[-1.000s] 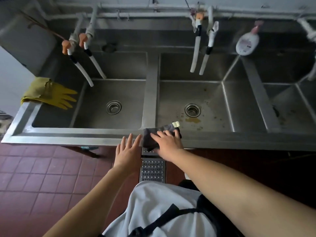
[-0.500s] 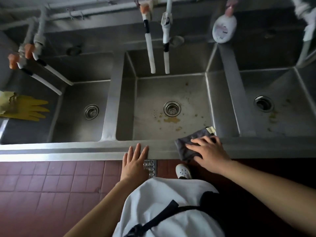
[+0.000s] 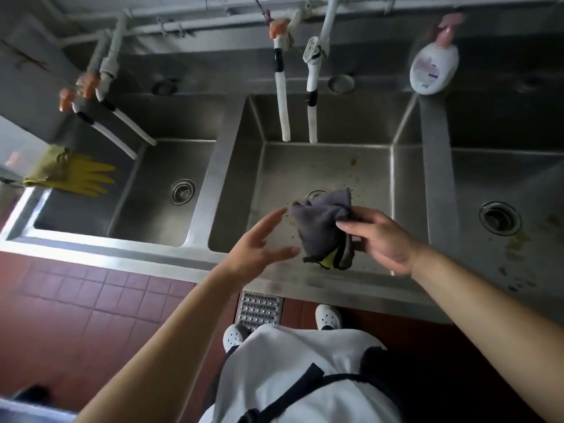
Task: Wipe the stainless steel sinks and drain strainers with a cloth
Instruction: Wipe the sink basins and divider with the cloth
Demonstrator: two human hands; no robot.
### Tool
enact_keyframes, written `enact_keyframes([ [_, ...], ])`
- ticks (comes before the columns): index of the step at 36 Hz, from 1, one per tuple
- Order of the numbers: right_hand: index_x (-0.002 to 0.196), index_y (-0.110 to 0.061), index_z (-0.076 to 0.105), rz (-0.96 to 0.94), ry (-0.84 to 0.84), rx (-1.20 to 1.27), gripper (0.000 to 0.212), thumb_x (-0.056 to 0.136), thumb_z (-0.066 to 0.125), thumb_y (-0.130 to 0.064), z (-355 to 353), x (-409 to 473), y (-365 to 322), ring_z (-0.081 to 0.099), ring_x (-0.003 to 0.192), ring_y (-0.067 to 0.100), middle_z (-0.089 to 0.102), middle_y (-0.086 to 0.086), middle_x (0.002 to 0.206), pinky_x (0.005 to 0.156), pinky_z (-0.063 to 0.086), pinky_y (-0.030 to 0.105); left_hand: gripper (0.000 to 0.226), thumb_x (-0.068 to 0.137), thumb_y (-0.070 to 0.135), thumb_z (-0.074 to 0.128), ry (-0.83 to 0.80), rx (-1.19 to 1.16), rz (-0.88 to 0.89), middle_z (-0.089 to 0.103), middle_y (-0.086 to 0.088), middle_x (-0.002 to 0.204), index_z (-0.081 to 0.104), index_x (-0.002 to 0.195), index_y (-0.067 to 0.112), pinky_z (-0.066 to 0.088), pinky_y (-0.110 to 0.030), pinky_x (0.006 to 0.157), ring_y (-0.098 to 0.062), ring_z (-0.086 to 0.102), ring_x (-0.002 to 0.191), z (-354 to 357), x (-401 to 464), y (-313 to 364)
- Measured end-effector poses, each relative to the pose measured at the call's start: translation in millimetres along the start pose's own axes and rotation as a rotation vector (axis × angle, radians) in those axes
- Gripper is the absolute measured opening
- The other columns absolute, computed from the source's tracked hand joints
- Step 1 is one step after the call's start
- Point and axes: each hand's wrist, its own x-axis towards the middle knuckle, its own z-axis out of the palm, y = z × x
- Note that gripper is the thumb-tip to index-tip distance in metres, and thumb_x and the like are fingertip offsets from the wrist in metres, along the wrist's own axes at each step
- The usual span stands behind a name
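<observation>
1. Cloth (image 3: 323, 222): grasped in the right hand (image 3: 381, 239), fingers pinched on its right side, thumb on top. It hangs bunched above the front edge of the middle sink (image 3: 305, 166), partly covering the strainer (image 3: 316, 194).
2. Left hand (image 3: 259, 245): released, fingers spread, just beside the cloth's left edge, not touching it.
3. Change: half a second ago the cloth lay flat under the right palm on the front rim, and the left hand rested on that rim. Both are now lifted. Judgement: rim wiping is done or paused; the cloth is likely being refolded before going into the basin.
4. Cloth condition: dark grey, crumpled, with a yellow-green tag or edge showing at its lower end. Wetness cannot be told.
5. Middle sink floor: yellowish spots near the strainer, not yet wiped. Right sink (image 3: 503, 193) shows similar marks toward its front. Left sink (image 3: 158, 190) looks cleaner.
</observation>
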Motion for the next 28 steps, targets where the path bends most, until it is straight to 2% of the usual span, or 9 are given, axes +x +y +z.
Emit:
enact_keyframes([
  [2,0.121,-0.022,0.068,0.0,-0.051,0.104,0.035,0.087,0.061,-0.016,1,1,-7,0.067,0.11,0.019,0.07,0.005,0.12,0.089,0.056,0.038,0.067,0.073,0.015,0.083,-0.099,-0.121,0.053,0.062,0.0,0.135,0.057,0.135,0.018,0.04,-0.028,0.105,-0.009,0.056,0.126,2,6,22],
  [4,0.124,-0.022,0.066,0.004,-0.025,0.118,0.035,0.093,0.056,-0.008,4,3,-9,0.067,0.111,0.02,0.07,0.004,0.12,0.091,0.055,0.042,0.043,0.08,0.002,0.075,-0.082,-0.215,0.091,0.07,-0.011,0.118,0.065,0.122,0.006,0.05,-0.03,0.094,-0.02,0.065,0.111,5,11,34],
  [10,0.117,-0.023,0.063,0.038,0.527,-0.22,0.02,0.097,0.059,-0.023,19,9,3,0.062,0.11,0.021,0.067,-0.001,0.113,0.095,0.049,0.041,0.028,0.079,0.002,0.076,0.338,0.011,0.069,0.075,0.004,0.081,0.077,0.098,0.023,0.054,-0.033,0.08,-0.009,0.065,0.077,21,23,23],
  [14,0.119,-0.025,0.067,0.22,0.296,0.146,0.036,0.09,0.062,-0.044,38,9,17,0.066,0.111,0.024,0.068,0.004,0.122,0.1,0.049,0.052,0.023,0.076,0.021,0.074,0.49,0.125,0.087,0.071,0.012,0.068,0.075,0.082,0.043,0.052,-0.027,0.064,0.001,0.058,0.06,24,24,12],
  [17,0.129,-0.031,0.061,0.345,0.164,0.312,0.067,0.072,0.062,-0.065,57,22,20,0.062,0.118,0.021,0.066,-0.003,0.126,0.104,0.045,0.055,0.026,0.076,0.03,0.07,0.433,0.232,0.093,0.068,0.014,0.066,0.074,0.099,0.043,0.051,-0.031,0.06,-0.002,0.057,0.059,24,27,9],
  [19,0.125,-0.026,0.065,0.379,0.157,0.424,0.071,0.068,0.062,-0.068,68,40,19,0.065,0.115,0.022,0.07,-0.001,0.121,0.101,0.047,0.052,0.033,0.077,0.025,0.07,0.35,0.352,0.118,0.071,0.015,0.075,0.072,0.104,0.042,0.054,-0.03,0.065,-0.003,0.064,0.066,23,29,6],
  [23,0.129,-0.016,0.061,0.448,0.401,0.511,0.054,0.088,0.064,-0.05,78,78,16,0.068,0.084,0.024,0.069,0.009,0.107,0.068,0.053,0.037,0.038,0.079,0.01,0.072,0.21,0.464,0.134,0.073,0.006,0.11,0.074,0.115,0.023,0.055,-0.033,0.085,-0.015,0.07,0.094,9,39,-7],
  [25,0.13,-0.012,0.06,0.468,0.472,0.503,0.042,0.095,0.059,-0.036,78,92,20,0.068,0.082,0.026,0.07,0.011,0.108,0.071,0.054,0.039,0.037,0.081,0.008,0.071,0.091,0.466,0.125,0.073,0.005,0.115,0.074,0.116,0.02,0.051,-0.024,0.092,-0.007,0.067,0.101,-4,46,-12],
  [28,0.132,-0.013,0.059,0.466,0.556,0.528,0.036,0.098,0.057,-0.026,77,109,28,0.066,0.102,0.029,0.067,0.011,0.122,0.083,0.054,0.046,0.031,0.085,0.011,0.069,-0.008,0.436,0.105,0.074,0.01,0.11,0.075,0.112,0.025,0.043,-0.005,0.081,0.003,0.064,0.095,-34,59,-18],
])
